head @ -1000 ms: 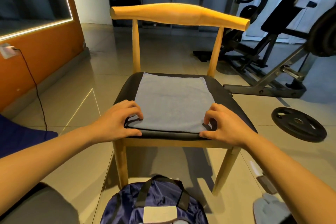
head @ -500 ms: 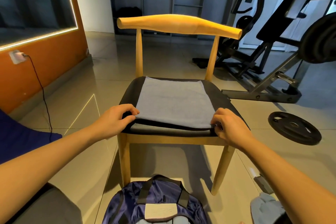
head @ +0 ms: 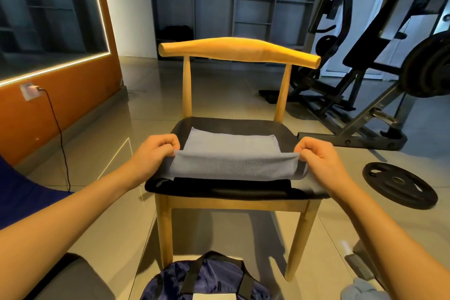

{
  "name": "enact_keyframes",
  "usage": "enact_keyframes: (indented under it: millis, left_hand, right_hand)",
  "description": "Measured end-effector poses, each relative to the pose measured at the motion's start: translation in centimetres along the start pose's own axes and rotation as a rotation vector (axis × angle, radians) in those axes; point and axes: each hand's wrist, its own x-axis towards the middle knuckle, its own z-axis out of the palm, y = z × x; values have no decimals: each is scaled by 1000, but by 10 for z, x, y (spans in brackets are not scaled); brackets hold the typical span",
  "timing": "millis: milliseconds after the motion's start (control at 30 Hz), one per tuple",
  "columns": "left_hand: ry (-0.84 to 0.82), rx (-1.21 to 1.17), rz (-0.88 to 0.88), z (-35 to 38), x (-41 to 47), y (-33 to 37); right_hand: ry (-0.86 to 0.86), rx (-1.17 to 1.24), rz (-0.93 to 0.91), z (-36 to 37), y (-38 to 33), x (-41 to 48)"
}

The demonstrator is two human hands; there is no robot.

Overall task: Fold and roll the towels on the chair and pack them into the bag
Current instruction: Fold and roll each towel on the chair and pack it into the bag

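A pale blue-grey terry towel (head: 231,153) is spread on the black padded seat of a light wooden chair (head: 239,52). Its near edge is lifted off the seat and held taut between the two hands. The left hand (head: 155,153) is clenched on the near left corner, the cloth pinched between thumb and curled fingers; the right hand (head: 319,157) is closed in the same grip on the near right corner. The far part of the towel lies flat on the seat.

The step in hand is judged to be a fold, with the near edge being carried toward the chair back. For the next move, both corners would need to be laid evenly on the far edge and released, so that rolling can begin.

A navy fabric bag with black straps (head: 207,280) stands on the floor just before the chair, its opening only partly seen.
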Motion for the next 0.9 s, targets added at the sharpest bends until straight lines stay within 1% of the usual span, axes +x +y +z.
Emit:
enact_keyframes:
  millis: [133, 267, 400, 467, 500, 533, 600, 667, 733, 900]
  left_hand:
    - [75, -148, -41, -4, 26, 17]
    - [148, -176, -86, -5, 66, 21]
    - [163, -168, -121, 2, 112, 13]
    - [197, -186, -151, 11, 135, 4]
    - [211, -186, -185, 16, 144, -2]
    - [207, -171, -244, 22, 152, -9]
    - [117, -105, -416, 33, 162, -27]
    - [13, -8, -550, 42, 165, -43]
    - [19, 48, -578, 45, 166, -53]
    - [34, 89, -536, 48, 174, -59]
  right_hand:
    - [61, 190, 118, -3, -10, 15]
    - [92, 373, 213, -2, -7, 44]
    - [174, 390, 288, 8, 8, 90]
    - [211, 413, 376, 17, 25, 113]
    - [195, 420, 435, 23, 36, 122]
    - [149, 402, 498, 29, 46, 127]
    - [38, 277, 612, 41, 65, 130]
    - [11, 153, 668, 48, 78, 132]
    - [9, 94, 676, 48, 80, 134]
    - [-55, 54, 723, 43, 79, 141]
